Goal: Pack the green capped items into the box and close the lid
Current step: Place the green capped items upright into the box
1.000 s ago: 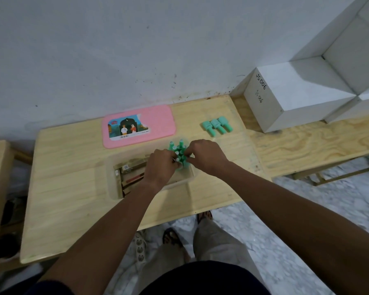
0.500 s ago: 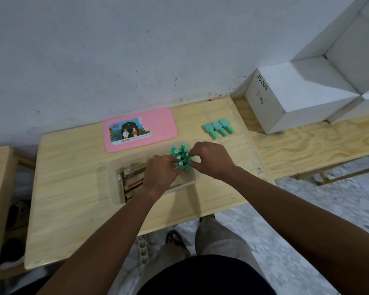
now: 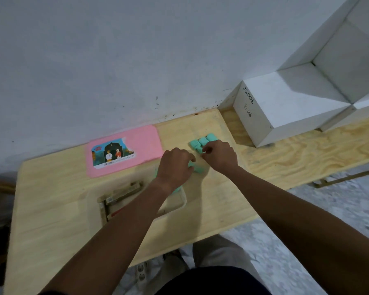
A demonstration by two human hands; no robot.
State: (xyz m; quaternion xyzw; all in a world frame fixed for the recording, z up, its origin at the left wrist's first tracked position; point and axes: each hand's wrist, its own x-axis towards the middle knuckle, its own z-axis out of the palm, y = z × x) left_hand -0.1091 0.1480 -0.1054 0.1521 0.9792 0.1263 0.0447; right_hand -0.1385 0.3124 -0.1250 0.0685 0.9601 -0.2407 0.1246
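Seen from the head camera, both bare forearms reach up from six o'clock across a pale plywood table [image 3: 51, 199] and the hands meet near its far right corner. The left hand [image 3: 175, 165] lies knuckles up with its fingers curled down and to three o'clock. A lone mint-green capped item [image 3: 199, 169] pokes out from under its fingertips onto the wood, but the blur hides whether the fingers grip it or only rest on it. The right hand [image 3: 221, 156] sits just at two o'clock of the left, wrist bent, with thumb and forefinger curled toward eleven o'clock. Their tips are at the near end of a row of three mint-green capped items [image 3: 202, 141] lying side by side on the table, and I cannot tell whether they pinch one. A clear plastic box [image 3: 184, 201] stands open under the left forearm, at seven o'clock of the hands. It holds brown flat packets [image 3: 119, 194], and a patch of green shows beside the left wrist at its far right corner. The pink rounded-rectangle plastic lid [image 3: 145, 143], with a picture sticker, lies flat at twelve o'clock of the box, against the wall. A white cube-shaped block [image 3: 285, 107] marked "JS006" stands at two o'clock of the hands.
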